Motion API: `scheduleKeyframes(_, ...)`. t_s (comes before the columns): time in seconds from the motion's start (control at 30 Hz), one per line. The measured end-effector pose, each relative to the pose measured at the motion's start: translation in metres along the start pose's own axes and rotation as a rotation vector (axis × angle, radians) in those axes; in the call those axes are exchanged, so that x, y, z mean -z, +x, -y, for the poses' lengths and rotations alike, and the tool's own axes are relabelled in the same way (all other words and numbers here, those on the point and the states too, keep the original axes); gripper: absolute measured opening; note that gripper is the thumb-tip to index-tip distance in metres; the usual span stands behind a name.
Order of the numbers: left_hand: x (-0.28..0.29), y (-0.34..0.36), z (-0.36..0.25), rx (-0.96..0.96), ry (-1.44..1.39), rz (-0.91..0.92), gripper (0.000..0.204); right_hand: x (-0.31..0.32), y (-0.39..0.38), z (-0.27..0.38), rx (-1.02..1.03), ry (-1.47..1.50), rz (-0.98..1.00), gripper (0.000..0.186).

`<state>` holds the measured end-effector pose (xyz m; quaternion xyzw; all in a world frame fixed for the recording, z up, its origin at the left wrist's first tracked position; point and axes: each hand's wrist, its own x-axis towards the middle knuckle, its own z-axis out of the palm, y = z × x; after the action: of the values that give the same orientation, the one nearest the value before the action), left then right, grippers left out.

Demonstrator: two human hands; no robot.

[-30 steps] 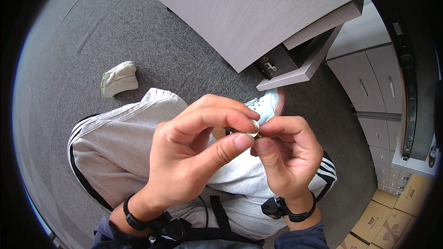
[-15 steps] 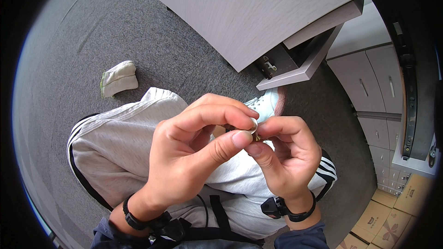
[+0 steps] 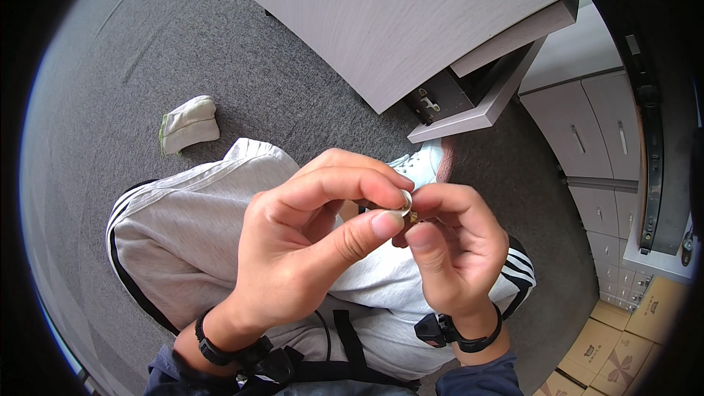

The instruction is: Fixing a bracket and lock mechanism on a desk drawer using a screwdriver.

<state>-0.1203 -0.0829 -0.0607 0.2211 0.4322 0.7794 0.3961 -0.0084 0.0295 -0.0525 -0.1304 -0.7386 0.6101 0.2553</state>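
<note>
Between thumb and index finger of my left hand (image 3: 293, 238) a small round metal piece (image 3: 406, 204) is pinched, with a pale silvery rim. A brassy bit (image 3: 413, 217) shows at its right side; the rest is hidden by my fingers, and I cannot make out its exact kind. My right hand (image 3: 463, 249) is right beside it, the index fingertip at the piece's right edge. Its thumb stands apart from the index finger, not touching the piece. Both hands are above my lap, over light grey trousers (image 3: 183, 227).
Ahead stands a pale wood-grain cabinet (image 3: 411, 22) with a drawer (image 3: 477, 121) pulled partly out. A white glove-like cloth (image 3: 192, 126) lies on the grey carpet at left. My white shoe (image 3: 422, 167) is beyond my hands. More cabinets (image 3: 579, 125) and cardboard boxes (image 3: 594, 348) line the right.
My right thumb has come away from the brassy bit, moving slightly right and opening a gap to the index finger. My left hand keeps its pinch nearly unmoved.
</note>
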Motion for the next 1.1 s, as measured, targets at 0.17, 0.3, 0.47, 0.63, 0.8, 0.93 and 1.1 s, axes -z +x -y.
scheduleKeyframes(0.17,0.001,0.000,0.002,-0.052,0.039,0.005,0.012,-0.001,-0.001,-0.001,0.000,0.048,-0.056,0.018)
scheduleKeyframes(0.3,-0.002,0.000,-0.003,0.027,-0.017,0.018,0.013,0.007,-0.003,-0.002,-0.031,0.013,0.019,0.019)
scheduleKeyframes(0.47,0.000,0.000,0.003,-0.046,0.047,0.003,0.013,-0.002,0.001,0.000,-0.013,0.078,-0.016,0.019)
scheduleKeyframes(0.63,0.003,0.000,0.003,-0.071,0.022,0.061,0.014,0.000,-0.002,-0.001,-0.030,0.037,-0.024,0.020)
scheduleKeyframes(0.8,-0.002,0.000,-0.001,0.009,-0.001,0.028,0.013,0.007,-0.002,0.000,-0.057,-0.016,0.051,0.016)
scheduleKeyframes(0.93,0.000,0.000,0.004,-0.032,0.030,0.004,0.013,0.000,0.000,-0.001,-0.047,0.107,-0.018,0.017)
scheduleKeyframes(1.1,-0.001,0.000,0.001,-0.016,0.006,0.014,0.013,0.000,-0.002,-0.001,-0.061,0.105,-0.012,0.018)
